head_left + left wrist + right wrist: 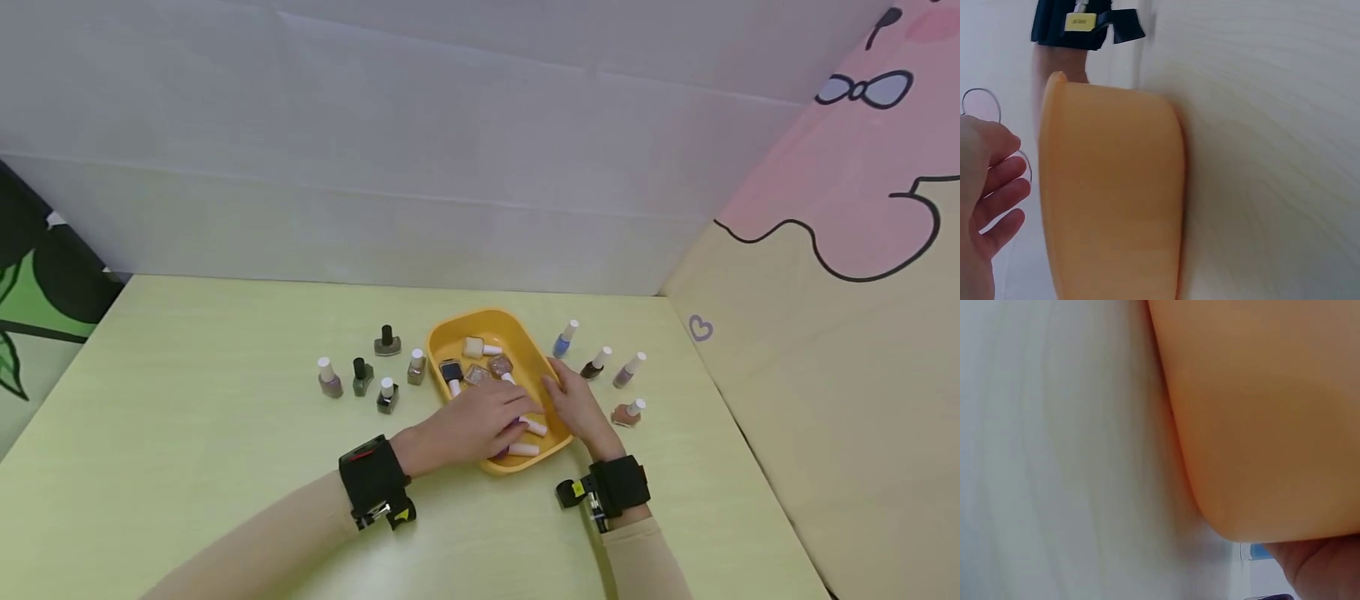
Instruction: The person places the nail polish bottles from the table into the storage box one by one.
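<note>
A yellow plastic tray stands on the table, holding several nail polish bottles. Inside are a cream bottle, a dark one and a glittery mauve one. My left hand reaches over the tray's near side, its fingers above purple bottles with white caps. In the left wrist view those fingers are loosely bent, and nothing shows between them. My right hand grips the tray's right rim, thumb at the inner edge and the other fingers outside, partly hidden by the wall.
Left of the tray stand several polish bottles, among them a lilac one and a black-capped one. On the right are a blue bottle, a dark one and a peach one. A pale wall rises behind.
</note>
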Available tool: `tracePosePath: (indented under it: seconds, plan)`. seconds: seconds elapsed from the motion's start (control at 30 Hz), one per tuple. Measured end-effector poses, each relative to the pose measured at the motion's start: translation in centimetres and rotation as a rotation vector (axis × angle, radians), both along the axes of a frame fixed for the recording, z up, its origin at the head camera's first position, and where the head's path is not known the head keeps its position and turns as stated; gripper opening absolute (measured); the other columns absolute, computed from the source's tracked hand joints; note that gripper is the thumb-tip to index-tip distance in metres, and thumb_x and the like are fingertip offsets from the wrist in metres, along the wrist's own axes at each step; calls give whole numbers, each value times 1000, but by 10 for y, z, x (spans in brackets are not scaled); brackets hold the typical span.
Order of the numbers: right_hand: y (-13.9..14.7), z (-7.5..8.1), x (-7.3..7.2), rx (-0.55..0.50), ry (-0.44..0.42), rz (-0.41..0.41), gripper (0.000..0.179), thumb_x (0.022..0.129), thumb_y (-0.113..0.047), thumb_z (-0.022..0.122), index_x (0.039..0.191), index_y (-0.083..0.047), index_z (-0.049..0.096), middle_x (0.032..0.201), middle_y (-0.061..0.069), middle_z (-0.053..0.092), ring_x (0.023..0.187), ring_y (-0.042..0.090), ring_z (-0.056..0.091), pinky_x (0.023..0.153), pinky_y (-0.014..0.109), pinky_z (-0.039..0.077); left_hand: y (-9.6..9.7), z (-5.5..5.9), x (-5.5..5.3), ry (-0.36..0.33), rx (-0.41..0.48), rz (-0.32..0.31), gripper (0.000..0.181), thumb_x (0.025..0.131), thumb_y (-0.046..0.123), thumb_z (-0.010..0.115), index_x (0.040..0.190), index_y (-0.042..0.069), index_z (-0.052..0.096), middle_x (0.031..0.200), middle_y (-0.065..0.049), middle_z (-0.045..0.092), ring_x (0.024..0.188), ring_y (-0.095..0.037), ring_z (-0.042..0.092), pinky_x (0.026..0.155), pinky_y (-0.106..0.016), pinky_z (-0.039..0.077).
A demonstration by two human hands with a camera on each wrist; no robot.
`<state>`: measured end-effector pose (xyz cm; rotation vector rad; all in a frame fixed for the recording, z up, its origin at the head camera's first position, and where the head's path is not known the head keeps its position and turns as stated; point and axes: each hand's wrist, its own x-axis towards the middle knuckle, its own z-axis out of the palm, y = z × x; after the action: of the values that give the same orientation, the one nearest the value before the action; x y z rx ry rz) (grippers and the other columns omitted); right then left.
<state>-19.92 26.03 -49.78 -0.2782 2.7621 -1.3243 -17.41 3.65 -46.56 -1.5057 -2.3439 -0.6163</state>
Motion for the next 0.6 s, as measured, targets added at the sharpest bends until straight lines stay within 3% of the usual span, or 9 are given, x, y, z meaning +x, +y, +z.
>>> tracePosePath:
  seconds: [0.17,0.33,0.6]
  plan:
    - [1,1,0,5,11,11,39,109,-10,48,146,-1,53,138,23,62,118,32,61,101,50,50,-8,7,1,-49,138,63,27,95,15,72,122,9,71,118,-2,70,116,-20,64,105,-37,53]
    - [0,1,0,9,-4,0,38,108,-10,49,145,-1,54,133,22,64,108,31,63,97,47,51,-18,9,3,-109,194,118,27,94,14,73,120,8,71,123,-4,70,128,-24,61,112,-41,49]
    - [-1,2,0,5,-11,-2,39,108,-9,49,146,0,53,135,23,64,114,32,63,105,51,50,-44,7,7,-282,318,244,32,95,12,71,127,7,68,130,-6,67,126,-27,60,110,-46,49]
